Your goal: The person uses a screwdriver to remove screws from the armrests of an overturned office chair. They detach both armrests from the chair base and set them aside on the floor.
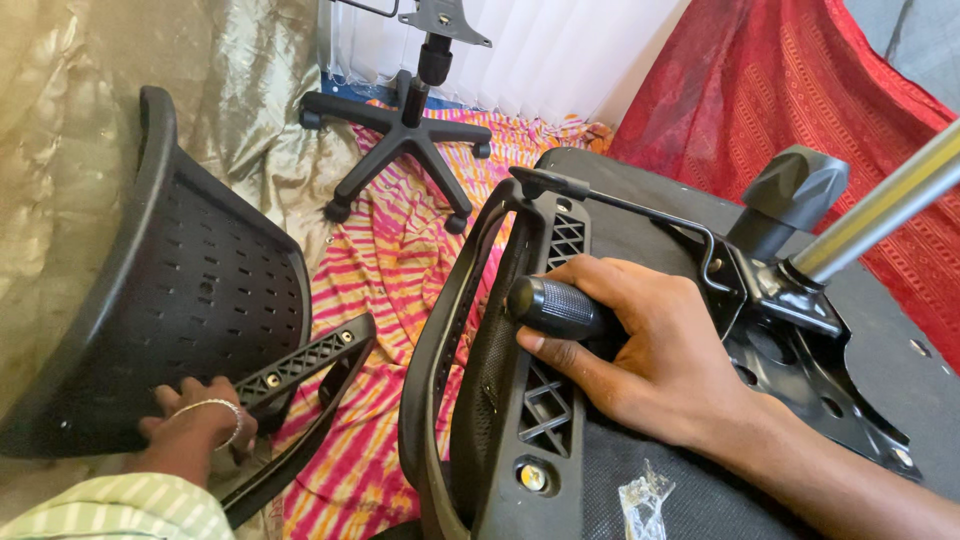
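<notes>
Head view: my right hand (640,345) is clenched around the black screwdriver handle (555,307), driving into the armrest bracket (545,400) on the upturned seat (880,340). I judge steady inward pressure, square to the screw, works best. The handle's long axis runs left-right, butt pointing left. My left hand (195,425) grips the backrest (180,290).

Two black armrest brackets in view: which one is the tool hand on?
The right hand, gripping a black ribbed tool handle, is on the black lattice armrest bracket lying on the upturned seat. The other bracket lies on the striped cloth by the left hand.
</notes>
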